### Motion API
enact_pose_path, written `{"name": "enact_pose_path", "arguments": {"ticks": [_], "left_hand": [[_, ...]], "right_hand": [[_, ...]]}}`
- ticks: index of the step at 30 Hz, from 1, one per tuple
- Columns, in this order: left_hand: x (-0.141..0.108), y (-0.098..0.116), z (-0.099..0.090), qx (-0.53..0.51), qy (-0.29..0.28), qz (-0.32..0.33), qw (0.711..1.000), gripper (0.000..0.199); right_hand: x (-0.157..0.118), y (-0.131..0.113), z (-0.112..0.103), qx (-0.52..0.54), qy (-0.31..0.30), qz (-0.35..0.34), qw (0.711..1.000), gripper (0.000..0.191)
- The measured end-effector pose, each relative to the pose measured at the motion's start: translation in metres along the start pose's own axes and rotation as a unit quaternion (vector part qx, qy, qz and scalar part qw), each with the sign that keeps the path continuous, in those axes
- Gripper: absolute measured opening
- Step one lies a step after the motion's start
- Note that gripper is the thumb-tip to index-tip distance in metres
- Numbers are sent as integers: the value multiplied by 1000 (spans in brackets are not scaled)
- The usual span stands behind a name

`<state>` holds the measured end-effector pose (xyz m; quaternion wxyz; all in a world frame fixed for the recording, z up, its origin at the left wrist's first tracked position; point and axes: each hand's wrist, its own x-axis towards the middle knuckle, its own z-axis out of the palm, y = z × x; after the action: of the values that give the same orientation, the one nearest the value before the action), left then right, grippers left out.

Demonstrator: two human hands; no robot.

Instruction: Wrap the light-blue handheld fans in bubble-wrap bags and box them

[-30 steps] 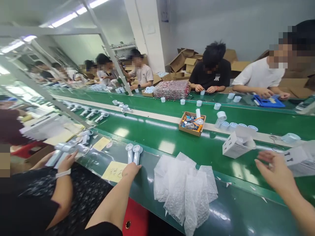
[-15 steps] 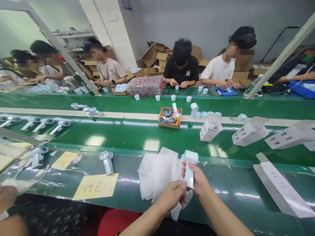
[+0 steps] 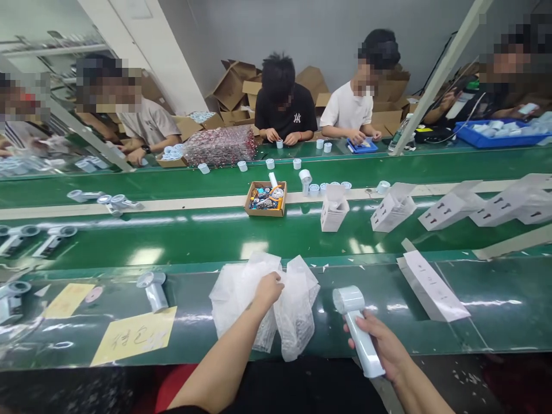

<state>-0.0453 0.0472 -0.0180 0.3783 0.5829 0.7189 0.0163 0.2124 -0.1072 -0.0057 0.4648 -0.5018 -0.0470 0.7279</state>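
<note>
Pale-blue round-headed plastic gadget point(image 3: 361, 339), probably light, stiff, slick: your right hand point(image 3: 387, 343) is sensibly gripping its handle point(image 3: 367, 353); your left hand point(image 3: 268, 290), half-curled, is touching translucent bubble-wrap bags point(image 3: 294, 313), pinch unclear.

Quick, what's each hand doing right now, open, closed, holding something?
Left hand: on the bubble wrap, fingers curled; whether it grips a piece can't be told.
Right hand: closed, holding a pale blue handheld fan.

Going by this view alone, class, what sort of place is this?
Likely a factory assembly line: a green belt, open white boxes in a row, and people working along the far side.
</note>
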Motion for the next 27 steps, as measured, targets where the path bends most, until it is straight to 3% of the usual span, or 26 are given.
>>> {"name": "enact_pose_path", "arguments": {"ticks": [3,6,9,12,14,16,20,22,25,27], "left_hand": [[-26,14,-23,-35,-7,39,999,25],[-66,37,-42,-128,-14,125,984,22],[-105,62,-40,-173,31,263,949,10],[-129,77,-24,-185,5,327,927,11],[-132,76,-10,-266,-54,283,920,24],[-127,71,2,-380,-91,177,903,36],[-114,61,28,-534,-81,-36,841,35],[-112,62,42,-542,-68,-65,835,29],[-108,67,57,-509,-92,-38,855,21],[-101,70,56,-495,-101,-13,863,19]], "right_hand": [[-12,-5,3,38,-61,10,997,43],[-23,-12,14,74,-206,35,975,42],[-28,-20,34,78,-368,70,924,40],[-25,-25,48,73,-401,57,911,44],[-20,-24,49,70,-377,37,923,47],[-15,-21,41,55,-351,30,934,52],[-13,-11,18,3,-305,18,952,57],[-16,-8,11,-24,-293,0,956,54],[-20,-7,7,-67,-301,-14,951,51],[-23,-9,9,-95,-321,-5,942,50]]}}
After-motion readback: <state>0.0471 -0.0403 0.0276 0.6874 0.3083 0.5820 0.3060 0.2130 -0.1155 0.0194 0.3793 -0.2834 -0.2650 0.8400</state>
